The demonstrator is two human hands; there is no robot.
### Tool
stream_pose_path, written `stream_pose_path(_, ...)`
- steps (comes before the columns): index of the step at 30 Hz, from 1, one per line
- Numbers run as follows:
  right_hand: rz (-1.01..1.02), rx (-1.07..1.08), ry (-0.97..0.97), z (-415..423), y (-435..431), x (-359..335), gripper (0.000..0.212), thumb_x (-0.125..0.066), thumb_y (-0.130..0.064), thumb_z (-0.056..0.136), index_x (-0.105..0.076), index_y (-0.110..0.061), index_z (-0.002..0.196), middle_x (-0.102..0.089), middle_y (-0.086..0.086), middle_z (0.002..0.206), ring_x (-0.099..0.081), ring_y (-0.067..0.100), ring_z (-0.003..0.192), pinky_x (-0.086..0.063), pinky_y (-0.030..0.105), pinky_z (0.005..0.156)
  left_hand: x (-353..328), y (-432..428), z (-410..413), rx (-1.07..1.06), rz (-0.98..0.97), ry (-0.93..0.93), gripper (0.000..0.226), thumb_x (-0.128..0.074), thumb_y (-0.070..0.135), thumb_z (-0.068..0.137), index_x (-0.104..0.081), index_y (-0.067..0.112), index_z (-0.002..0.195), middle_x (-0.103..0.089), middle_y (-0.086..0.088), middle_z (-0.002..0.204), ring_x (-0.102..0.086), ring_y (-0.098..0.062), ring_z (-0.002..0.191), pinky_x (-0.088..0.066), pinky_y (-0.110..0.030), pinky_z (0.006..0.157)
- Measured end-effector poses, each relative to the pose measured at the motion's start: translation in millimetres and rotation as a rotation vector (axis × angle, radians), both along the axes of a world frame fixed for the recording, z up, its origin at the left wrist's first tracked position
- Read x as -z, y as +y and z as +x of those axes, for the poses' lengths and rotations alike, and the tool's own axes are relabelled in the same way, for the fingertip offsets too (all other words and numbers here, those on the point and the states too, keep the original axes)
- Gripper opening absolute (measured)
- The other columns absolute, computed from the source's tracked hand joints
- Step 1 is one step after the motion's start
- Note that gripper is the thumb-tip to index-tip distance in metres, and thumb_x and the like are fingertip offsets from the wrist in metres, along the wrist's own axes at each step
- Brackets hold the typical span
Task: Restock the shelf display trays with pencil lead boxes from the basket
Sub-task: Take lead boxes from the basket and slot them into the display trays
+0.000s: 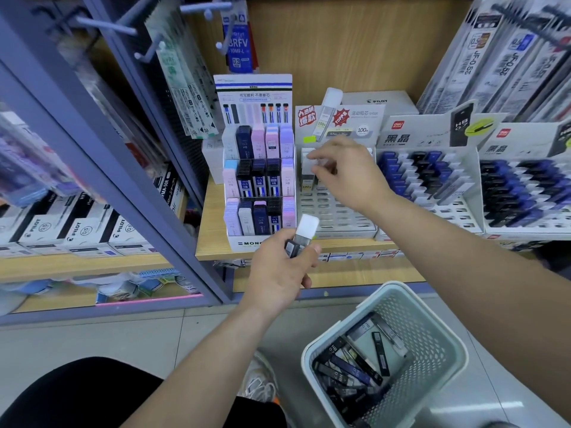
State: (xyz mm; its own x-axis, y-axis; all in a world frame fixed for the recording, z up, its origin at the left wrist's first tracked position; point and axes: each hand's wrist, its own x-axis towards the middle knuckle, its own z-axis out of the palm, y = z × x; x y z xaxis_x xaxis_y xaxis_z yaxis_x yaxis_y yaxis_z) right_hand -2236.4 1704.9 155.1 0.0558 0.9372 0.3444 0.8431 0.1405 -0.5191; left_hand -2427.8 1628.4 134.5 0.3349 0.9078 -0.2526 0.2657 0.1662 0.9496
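The right hand (349, 177) pinches a small white-capped lead box (311, 163) at the back row of the white slotted display tray (336, 213). Pushed in crooked, it could jam or tip its neighbours. The left hand (278, 273) grips another white-capped grey box (304, 234) over the wooden shelf (213, 242) edge, where it might slip. More dark boxes (349, 366) lie in the pale green perforated basket (432, 329).

Perforated plastic basket (432, 332); wood-grain shelf (216, 217)

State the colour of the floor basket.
Light grey basket, best seen in the head view.
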Motion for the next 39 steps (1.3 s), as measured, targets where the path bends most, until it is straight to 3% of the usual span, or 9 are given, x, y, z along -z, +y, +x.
stream_pose_path(3, -0.058, 0.030, 0.239, -5, -29, -8, 0.016, -0.065, -0.019, 0.093, -0.072, -0.020, 0.108, -0.066, -0.002, 0.092, -0.065, 0.015, 0.075, -0.057, 0.033, 0.076, -1, 0, 1, 0.004, 0.002, -0.017, 0.009, -0.065, 0.021, 0.096, -0.064, 0.013, 0.099, -0.067, 0.001, 0.073, -0.050, -0.014, 0.044, -0.040, -0.028, 0.046)
stream_pose_path(5, -0.268, -0.027, 0.484, -12, -53, -14, 0.009, -0.065, -0.021, 0.095, -0.072, -0.017, 0.100, -0.070, 0.003, 0.086, -0.068, 0.018, 0.071, -0.059, 0.037, 0.070, -1, 0, 4, 0.017, 0.005, -0.011, 0.008, -0.065, 0.022, 0.096, -0.064, 0.014, 0.099, -0.067, 0.001, 0.072, -0.050, -0.014, 0.044, -0.040, -0.029, 0.046)
stream_pose_path(8, -0.500, -0.109, 0.693, -17, -76, -17, 0.016, -0.069, -0.018, 0.092, -0.070, -0.011, 0.107, -0.070, 0.006, 0.083, -0.069, 0.020, 0.068, -0.059, 0.033, 0.066, -1, -2, 8, 0.046, 0.020, 0.001, 0.010, -0.066, 0.023, 0.096, -0.063, 0.016, 0.103, -0.069, 0.001, 0.073, -0.053, -0.014, 0.043, -0.042, -0.029, 0.045)
stream_pose_path(14, -0.409, -0.046, 0.807, -2, -88, -20, 0.021, -0.072, -0.003, 0.088, -0.071, -0.009, 0.108, -0.071, 0.011, 0.089, -0.070, 0.022, 0.074, -0.062, 0.035, 0.072, -5, -6, 16, 0.081, 0.013, -0.034, 0.014, -0.065, 0.027, 0.096, -0.060, 0.025, 0.110, -0.074, 0.003, 0.077, -0.068, -0.019, 0.054, -0.045, -0.025, 0.043)
stream_pose_path(18, -0.322, 0.020, 0.850, 15, -93, -28, 0.020, -0.069, -0.002, 0.090, -0.070, -0.013, 0.107, -0.073, 0.008, 0.086, -0.071, 0.023, 0.073, -0.061, 0.035, 0.070, -4, -7, 18, 0.077, 0.074, -0.005, 0.011, -0.065, 0.024, 0.097, -0.059, 0.030, 0.104, -0.074, 0.008, 0.077, -0.062, -0.018, 0.046, -0.044, -0.022, 0.047)
stream_pose_path(27, -0.357, -0.021, 0.847, 23, -96, -31, 0.016, -0.069, -0.005, 0.091, -0.065, -0.008, 0.107, -0.073, 0.015, 0.085, -0.070, 0.023, 0.072, -0.058, 0.032, 0.065, -6, -8, 23, 0.068, 0.113, -0.040, 0.014, -0.067, 0.018, 0.095, -0.061, 0.030, 0.095, -0.073, 0.006, 0.069, -0.038, -0.011, 0.041, -0.037, -0.023, 0.042)
stream_pose_path(32, -0.301, -0.028, 0.781, 24, -82, -36, 0.019, -0.070, 0.000, 0.089, -0.066, -0.014, 0.102, -0.074, 0.009, 0.082, -0.071, 0.024, 0.074, -0.061, 0.036, 0.070, 3, -4, 17, 0.016, 0.131, 0.014, 0.015, -0.074, 0.027, 0.089, -0.061, 0.035, 0.092, -0.066, 0.015, 0.073, -0.050, -0.008, 0.057, -0.046, -0.031, 0.059)
stream_pose_path(37, -0.035, 0.156, 0.472, 38, -52, -32, 0.020, -0.071, -0.010, 0.089, -0.065, -0.028, 0.093, -0.071, 0.001, 0.090, -0.070, 0.022, 0.081, -0.059, 0.044, 0.080, 8, 1, 11, 0.009, 0.063, 0.085, 0.012, -0.063, 0.024, 0.094, -0.059, 0.033, 0.101, -0.072, 0.001, 0.090, -0.052, -0.015, 0.063, -0.048, -0.034, 0.066)
stream_pose_path(39, -0.014, 0.165, 0.387, 37, -42, -25, 0.017, -0.069, -0.011, 0.090, -0.063, -0.027, 0.094, -0.069, -0.002, 0.091, -0.068, 0.014, 0.076, -0.058, 0.040, 0.079, 9, 0, 11, 0.029, 0.006, 0.078, 0.020, -0.053, 0.014, 0.096, -0.057, 0.032, 0.103, -0.074, 0.009, 0.086, -0.051, -0.016, 0.063, -0.047, -0.033, 0.063)
